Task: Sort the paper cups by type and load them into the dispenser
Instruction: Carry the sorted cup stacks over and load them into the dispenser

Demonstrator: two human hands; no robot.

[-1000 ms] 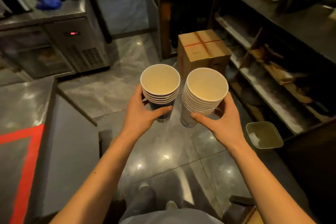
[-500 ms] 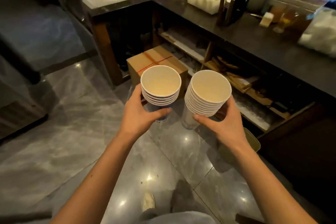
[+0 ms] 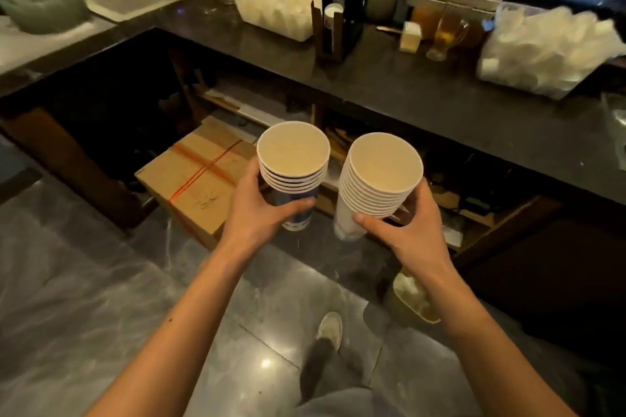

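My left hand point(image 3: 255, 213) grips a short stack of dark blue paper cups point(image 3: 293, 159), mouths up. A taller stack of white paper cups point(image 3: 381, 176) is held in my right hand point(image 3: 411, 234). Both stacks are upright, side by side at chest height, in front of the dark counter point(image 3: 423, 95). On that counter stands a black cup dispenser point(image 3: 340, 7) with three tubes, each showing white cup rims at the top. It is well beyond both hands.
White bins of lids point(image 3: 281, 7) point(image 3: 542, 51) flank the dispenser, with glasses and jars point(image 3: 443, 34) between. A taped cardboard box point(image 3: 200, 176) sits on the floor under the counter, with open shelves point(image 3: 457, 210) behind it. A small bin point(image 3: 411, 301) stands by my right forearm.
The view has swung up and right from the floor and fridge to the counter with the dispenser. Both hands keep their cup stacks, still side by side.
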